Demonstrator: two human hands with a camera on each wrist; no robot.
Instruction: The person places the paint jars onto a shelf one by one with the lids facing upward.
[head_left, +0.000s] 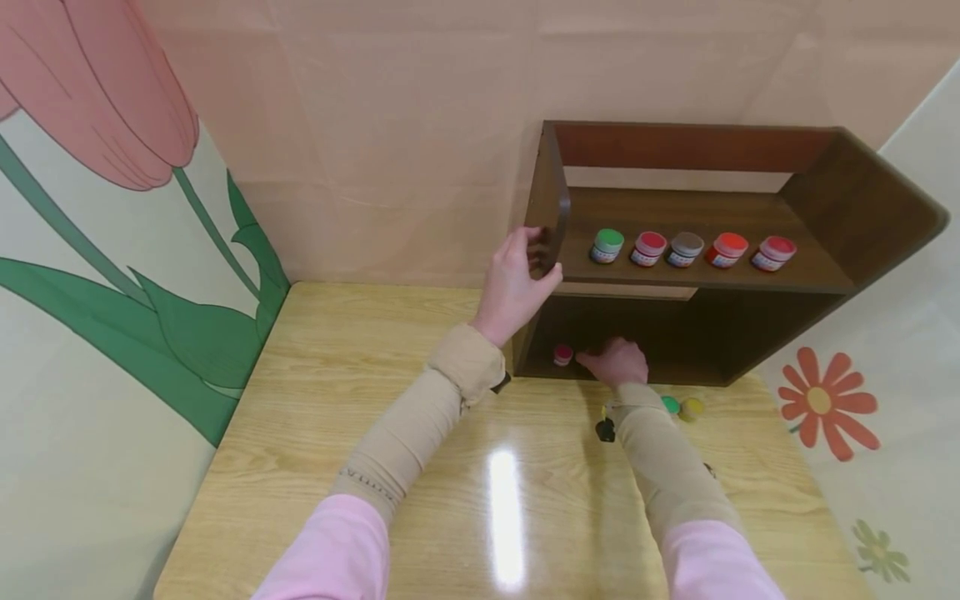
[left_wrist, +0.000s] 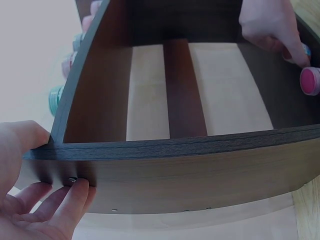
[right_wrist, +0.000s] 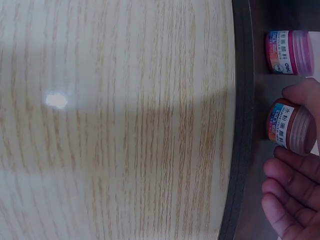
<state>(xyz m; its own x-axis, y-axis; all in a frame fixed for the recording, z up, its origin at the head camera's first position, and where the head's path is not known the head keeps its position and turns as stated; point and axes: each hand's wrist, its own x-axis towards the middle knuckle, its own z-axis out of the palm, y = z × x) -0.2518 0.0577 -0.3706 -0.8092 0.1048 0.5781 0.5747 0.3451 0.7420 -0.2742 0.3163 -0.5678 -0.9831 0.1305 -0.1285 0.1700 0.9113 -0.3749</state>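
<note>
My left hand [head_left: 517, 279] holds the left side panel of a dark brown wooden shelf [left_wrist: 200, 150], thumb on the front edge and fingers against the outer face. Down in the lower compartment, my right hand [head_left: 618, 363] has its thumb and fingers around a reddish-brown paint jar [right_wrist: 287, 127], which stands near the front edge. That jar is hidden behind the hand in the head view. Beside it, to the left, a pink-red paint jar [head_left: 562, 356] stands upright, its label [right_wrist: 280, 52] facing out.
On the upper board [head_left: 675, 208] several paint jars stand in a row, from a green one [head_left: 607, 246] to a red one [head_left: 774, 253]. A green jar [head_left: 670, 405] and a yellow jar [head_left: 692, 408] are on the wooden table [head_left: 360, 350] before the shelf.
</note>
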